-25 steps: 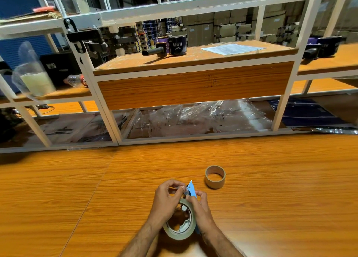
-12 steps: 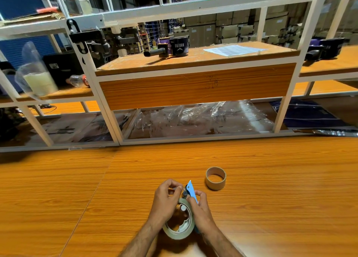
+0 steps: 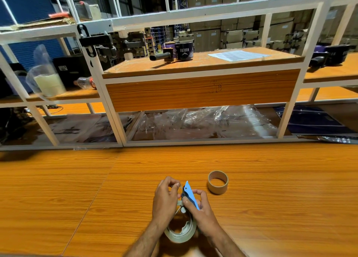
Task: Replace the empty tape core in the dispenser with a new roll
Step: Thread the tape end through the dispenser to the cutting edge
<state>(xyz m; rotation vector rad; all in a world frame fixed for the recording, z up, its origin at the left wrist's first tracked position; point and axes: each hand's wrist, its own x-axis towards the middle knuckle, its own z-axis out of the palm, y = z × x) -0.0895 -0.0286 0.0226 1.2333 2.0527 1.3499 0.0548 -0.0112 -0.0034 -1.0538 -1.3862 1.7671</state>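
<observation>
A blue tape dispenser (image 3: 190, 195) with a new roll of clear tape (image 3: 181, 231) mounted in it is held low over the near edge of the wooden table (image 3: 77, 189). My right hand (image 3: 201, 210) grips the dispenser body from the right. My left hand (image 3: 164, 198) pinches the thin loose end of the tape up near the dispenser's blue front tip. The empty brown cardboard core (image 3: 218, 181) stands on the table just right of and behind my hands, apart from them.
A white metal shelf frame (image 3: 116, 125) rises behind the table. Crumpled clear plastic bags (image 3: 203, 121) lie under it. On the shelf above stand another black tape dispenser (image 3: 172, 54) and a sheet of paper (image 3: 238, 55). A bagged tape roll (image 3: 49, 83) sits at left.
My left hand's fingers have lifted slightly, drawing the tape end up toward the dispenser's tip. The dispenser and the empty core stay where they were.
</observation>
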